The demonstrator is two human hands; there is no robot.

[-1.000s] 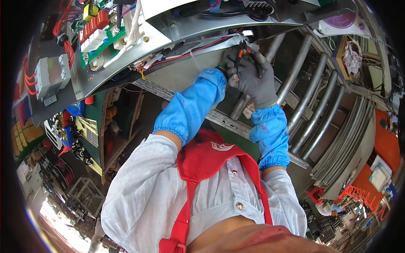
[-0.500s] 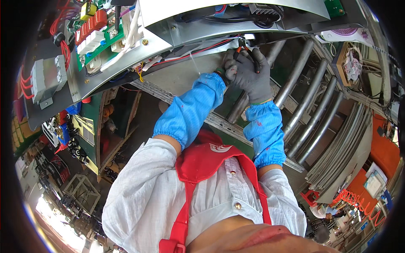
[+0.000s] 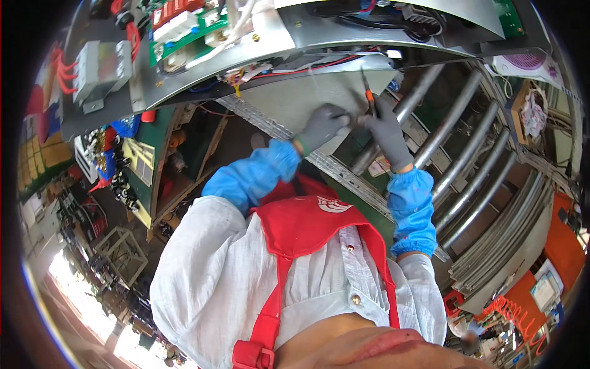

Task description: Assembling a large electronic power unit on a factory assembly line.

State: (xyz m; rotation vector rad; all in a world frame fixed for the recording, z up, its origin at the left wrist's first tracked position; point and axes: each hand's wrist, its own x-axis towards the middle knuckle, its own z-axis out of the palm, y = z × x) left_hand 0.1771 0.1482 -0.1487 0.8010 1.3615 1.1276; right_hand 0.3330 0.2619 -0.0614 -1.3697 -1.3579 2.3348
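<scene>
Both hands' grip [image 3: 353, 120] pinches orange-handled tool [image 3: 369, 98] upright.

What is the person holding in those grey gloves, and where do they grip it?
The right hand grips a small tool by its orange handle, tip pointing up. The left hand rests beside it on the grey metal panel; whether it holds anything cannot be told.

A grey sheet-metal chassis [image 3: 289, 43] overhangs both gloved hands; red wires [image 3: 307, 66] cross above, 4 steel tubes [image 3: 458, 132] crowd the right.
</scene>
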